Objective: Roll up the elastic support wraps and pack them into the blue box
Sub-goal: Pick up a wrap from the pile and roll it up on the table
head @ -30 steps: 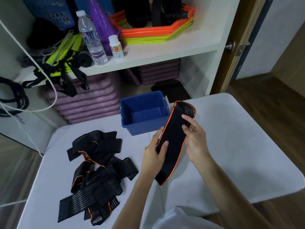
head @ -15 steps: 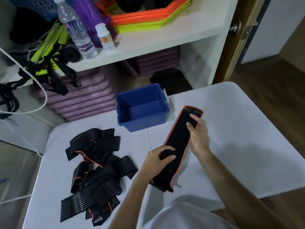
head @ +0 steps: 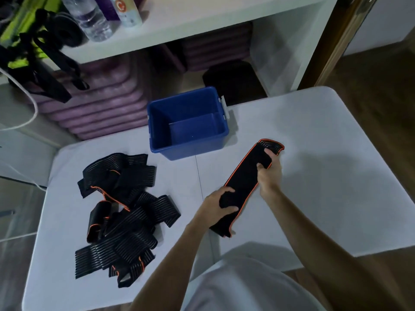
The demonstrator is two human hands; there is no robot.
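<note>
wrap (head: 243,187) lay flat, diagonal on table (head: 325,176), near end partly hidden | left hand (head: 216,206) gripped near end | right hand (head: 269,171) pinched far end | blue box (head: 155,131) just beyond | wrap pile (head: 121,212) left, count unclear

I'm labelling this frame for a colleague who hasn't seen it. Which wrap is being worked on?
On the white table, right of the blue box, one wrap lies stretched out flat. The left hand grips its near end, the right hand its far end. Unlike the tangled pile to the left, it lies alone with orange edging.
</note>
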